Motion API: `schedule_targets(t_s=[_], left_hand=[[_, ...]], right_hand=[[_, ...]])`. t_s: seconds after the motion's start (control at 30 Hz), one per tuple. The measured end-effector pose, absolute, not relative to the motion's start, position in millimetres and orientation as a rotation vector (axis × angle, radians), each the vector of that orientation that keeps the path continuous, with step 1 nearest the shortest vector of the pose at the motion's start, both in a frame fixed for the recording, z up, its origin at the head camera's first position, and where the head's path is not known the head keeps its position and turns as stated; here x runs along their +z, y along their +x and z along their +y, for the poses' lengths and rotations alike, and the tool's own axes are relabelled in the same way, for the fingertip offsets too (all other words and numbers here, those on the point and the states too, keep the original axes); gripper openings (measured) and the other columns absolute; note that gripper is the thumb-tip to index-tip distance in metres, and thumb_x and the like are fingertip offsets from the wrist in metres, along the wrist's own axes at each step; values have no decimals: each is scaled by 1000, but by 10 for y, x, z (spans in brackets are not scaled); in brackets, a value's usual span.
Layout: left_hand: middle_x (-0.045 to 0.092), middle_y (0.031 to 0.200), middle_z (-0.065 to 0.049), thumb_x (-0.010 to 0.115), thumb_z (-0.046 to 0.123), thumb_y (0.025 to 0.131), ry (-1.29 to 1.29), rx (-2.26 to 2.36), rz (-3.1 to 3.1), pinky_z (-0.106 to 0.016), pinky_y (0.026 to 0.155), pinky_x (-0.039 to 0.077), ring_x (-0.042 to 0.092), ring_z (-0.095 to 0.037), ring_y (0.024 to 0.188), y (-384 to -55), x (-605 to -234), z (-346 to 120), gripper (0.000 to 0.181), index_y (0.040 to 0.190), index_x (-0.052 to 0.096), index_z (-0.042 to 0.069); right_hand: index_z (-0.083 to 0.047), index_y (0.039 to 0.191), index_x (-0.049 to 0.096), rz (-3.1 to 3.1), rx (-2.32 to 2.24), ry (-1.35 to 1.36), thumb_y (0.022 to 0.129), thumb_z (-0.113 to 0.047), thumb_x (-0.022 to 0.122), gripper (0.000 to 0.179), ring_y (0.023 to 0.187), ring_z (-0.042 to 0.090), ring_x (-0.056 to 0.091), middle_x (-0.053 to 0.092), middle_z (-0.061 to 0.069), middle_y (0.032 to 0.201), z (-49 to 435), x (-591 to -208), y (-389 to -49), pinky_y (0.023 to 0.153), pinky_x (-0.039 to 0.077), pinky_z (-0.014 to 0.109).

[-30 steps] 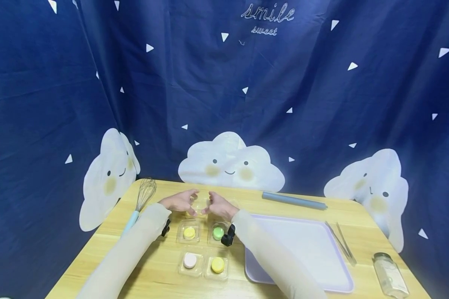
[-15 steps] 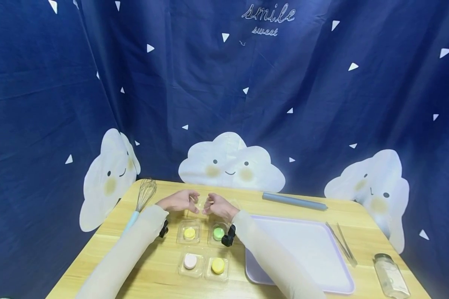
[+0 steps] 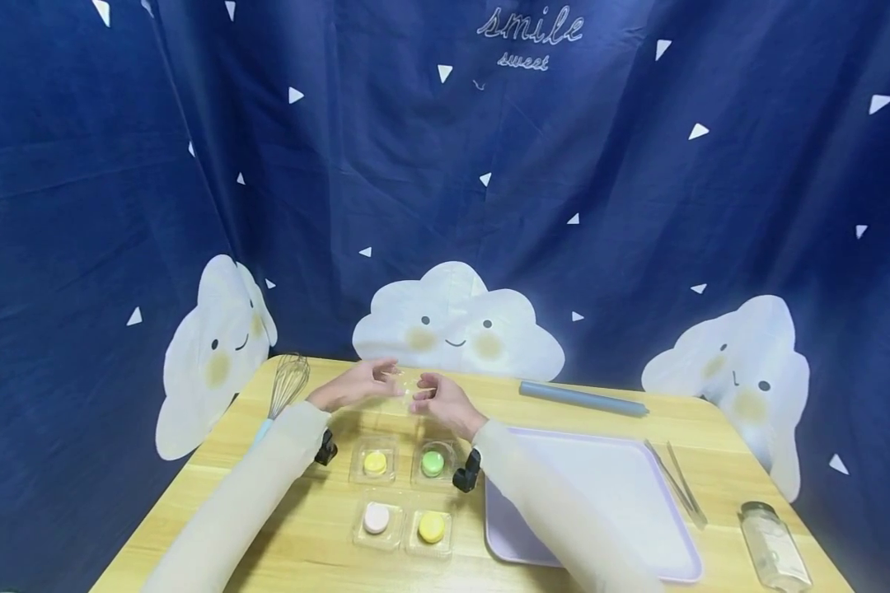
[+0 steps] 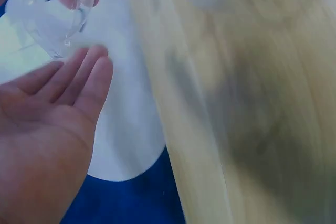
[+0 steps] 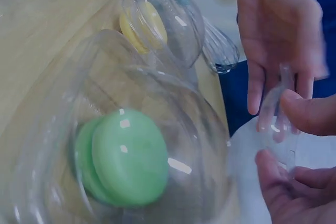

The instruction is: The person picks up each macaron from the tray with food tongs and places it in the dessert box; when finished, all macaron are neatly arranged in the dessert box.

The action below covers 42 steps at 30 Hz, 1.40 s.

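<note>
My right hand [image 3: 448, 403] pinches a clear, thin plastic case [image 4: 58, 22] between thumb and fingers, raised over the back of the table. Facing it from the left, my left hand [image 3: 356, 385] has extended fingers. In the left wrist view, those fingertips reach right to the case's lower edge. No macaron shows inside the case. Nearer me, clear plastic boxes hold a green macaron [image 5: 128, 156], a yellow macaron [image 3: 374, 463], a pale pink macaron [image 3: 377, 517] and another yellow macaron [image 3: 432, 527]. The green one lies below my right wrist.
A whisk [image 3: 289, 385] lies beyond my left forearm. On the right are a lilac-rimmed tray [image 3: 593, 494], partly under my right forearm, metal tongs [image 3: 678, 482] and a lidded jar [image 3: 775, 543]. A grey-blue rolling pin [image 3: 582, 399] lies near the back edge, before a dark blue curtain.
Both hands have risen and moved slightly away from me, the clear case with them. The left fingers have straightened and a wider gap shows between the hands. The boxed macarons have not moved.
</note>
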<state>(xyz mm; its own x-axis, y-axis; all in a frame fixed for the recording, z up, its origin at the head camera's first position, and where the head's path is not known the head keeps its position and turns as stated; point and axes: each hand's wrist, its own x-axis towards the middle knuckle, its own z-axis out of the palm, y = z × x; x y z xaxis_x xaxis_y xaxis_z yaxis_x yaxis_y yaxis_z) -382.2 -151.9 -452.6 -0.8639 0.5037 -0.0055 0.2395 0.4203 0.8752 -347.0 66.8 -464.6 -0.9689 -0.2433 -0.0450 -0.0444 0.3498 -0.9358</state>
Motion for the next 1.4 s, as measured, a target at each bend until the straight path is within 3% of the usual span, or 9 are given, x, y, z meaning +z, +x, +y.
schedule_targets(t_s=[0.13,0.27,0.43,0.6,0.73,1.1,1.23,1.3,1.4], left_hand=[[56,139,-29,62,34,100,513,1694,2308,-48,107,53,64,-35,118,-3821,-4438,-1513,69,152,37,-4],[66,121,-23,49,43,105,424,1868,2046,-34,90,61,70,-24,96,-3822,-4355,-1498,68,149,39,-8],[72,113,-12,29,53,107,511,1826,1674,-33,96,60,71,-29,109,-3802,-4270,-1472,77,146,38,-14],[73,117,-12,21,39,111,643,1733,1511,-35,104,57,70,-27,114,-3788,-4249,-1461,69,145,33,-20],[72,119,-12,26,31,111,671,1717,1478,-34,103,57,71,-26,113,-3771,-4259,-1458,62,144,33,-22],[69,128,-18,39,25,108,706,1790,1376,-37,108,54,68,-28,118,-3700,-4304,-1456,58,142,37,-21],[70,126,-14,40,20,107,702,1831,1406,-36,109,53,68,-25,119,-3681,-4319,-1456,51,142,41,-17],[69,127,-11,42,17,107,724,1847,1494,-37,112,51,67,-23,121,-3686,-4316,-1455,51,144,39,-17],[63,138,-16,49,16,104,750,1852,1729,-37,116,47,62,-24,128,-3704,-4276,-1440,53,148,38,-12]], right_hand=[[-5,151,41,2693,-1665,-409,81,-5,79,80,113,32,67,62,16,137,763,-4531,-3445,95,60,38],[-1,152,38,3199,-1360,-992,79,0,80,84,115,33,65,58,20,138,910,-4427,-3456,99,58,38],[5,148,40,3605,-503,-1807,81,3,73,75,132,32,57,53,22,146,1105,-4344,-3499,114,48,38],[7,145,45,3517,-43,-2228,91,3,51,55,129,31,60,57,22,143,1185,-4325,-3481,112,51,37],[7,144,46,3462,42,-2304,93,3,40,52,130,31,60,58,22,142,1187,-4345,-3452,113,50,37],[5,145,45,3405,127,-2347,91,5,38,54,127,28,61,56,18,144,1158,-4368,-3414,110,51,35],[5,147,43,3380,130,-2315,88,1,52,60,130,28,59,53,18,148,1166,-4351,-3405,111,51,35],[5,148,40,3360,91,-2301,85,-5,63,69,135,29,55,50,19,151,1164,-4328,-3396,113,49,38],[6,151,34,3344,-34,-2259,78,-14,79,88,142,32,49,46,22,154,1149,-4273,-3377,117,46,43]])
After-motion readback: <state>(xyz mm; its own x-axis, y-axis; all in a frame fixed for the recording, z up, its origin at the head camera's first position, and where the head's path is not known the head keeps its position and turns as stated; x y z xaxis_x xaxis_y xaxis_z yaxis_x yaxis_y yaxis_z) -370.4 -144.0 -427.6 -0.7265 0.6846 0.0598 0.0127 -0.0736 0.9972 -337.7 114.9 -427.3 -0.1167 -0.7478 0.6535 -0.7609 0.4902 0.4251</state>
